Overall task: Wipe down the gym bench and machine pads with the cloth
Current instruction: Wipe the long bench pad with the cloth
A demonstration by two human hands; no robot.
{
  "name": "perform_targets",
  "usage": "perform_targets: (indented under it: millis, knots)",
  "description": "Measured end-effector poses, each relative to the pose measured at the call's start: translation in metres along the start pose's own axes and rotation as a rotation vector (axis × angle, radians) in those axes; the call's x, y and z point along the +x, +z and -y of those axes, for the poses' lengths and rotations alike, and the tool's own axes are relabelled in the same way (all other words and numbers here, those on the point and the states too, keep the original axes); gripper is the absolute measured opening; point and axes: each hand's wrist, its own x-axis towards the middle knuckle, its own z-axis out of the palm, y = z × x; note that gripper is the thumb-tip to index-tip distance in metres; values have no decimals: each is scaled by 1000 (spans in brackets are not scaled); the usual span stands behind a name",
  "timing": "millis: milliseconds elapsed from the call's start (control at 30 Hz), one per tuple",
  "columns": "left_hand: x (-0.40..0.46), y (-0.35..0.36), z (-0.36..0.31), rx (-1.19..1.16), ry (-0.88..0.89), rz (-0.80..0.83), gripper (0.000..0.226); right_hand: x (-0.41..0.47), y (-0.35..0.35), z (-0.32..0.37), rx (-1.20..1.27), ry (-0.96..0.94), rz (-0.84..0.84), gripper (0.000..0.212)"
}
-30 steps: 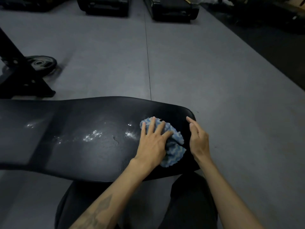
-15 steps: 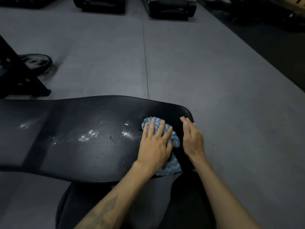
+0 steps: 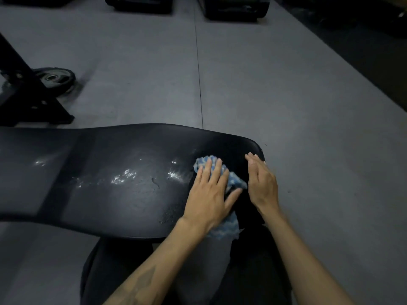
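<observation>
Under your left hand point(image 3: 209, 194) the blue cloth point(image 3: 234, 182) lies bunched on the right end of the black bench pad point(image 3: 110, 194); your fingers are straight and spread, pressing it flat rather than gripping it. Your right hand point(image 3: 262, 186) rests just beside the cloth near the pad's rounded end, fingers straight and together, holding nothing. One tail of the cloth hangs off the near edge of the pad below your wrist.

That cloth looks soft, light and floppy, so it will probably fold and slide under a flat palm; bunching it into your fingers would give surer control. Wet shiny patches point(image 3: 123, 179) sit to the left on the pad, which likely makes the vinyl slick there.

Most of the cloth is hidden beneath your left hand, so its full size is unclear. On the left the pad runs out of view. Beyond it, a dark frame point(image 3: 24, 93) and a weight plate point(image 3: 55, 79) stand on the grey floor point(image 3: 286, 95); the far machines are dim.
</observation>
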Motion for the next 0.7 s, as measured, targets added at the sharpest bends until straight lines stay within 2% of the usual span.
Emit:
perform_targets:
  millis: [167,367,433,533,700]
  knots:
    - [-21,-8,21,27,131,75,75,-1,-1,3,-31,-12,3,59]
    - [10,-2,12,66,-49,43,83,-1,-1,2,-72,-11,18,60]
    - [-9,-4,7,35,-23,23,86,-2,-1,2,-92,-17,17,59]
    - [-39,-7,15,-10,60,70,78,-4,0,2,-124,-26,24,53]
    - [-14,-12,38,-4,54,50,71,-4,2,1,-188,-43,23,44]
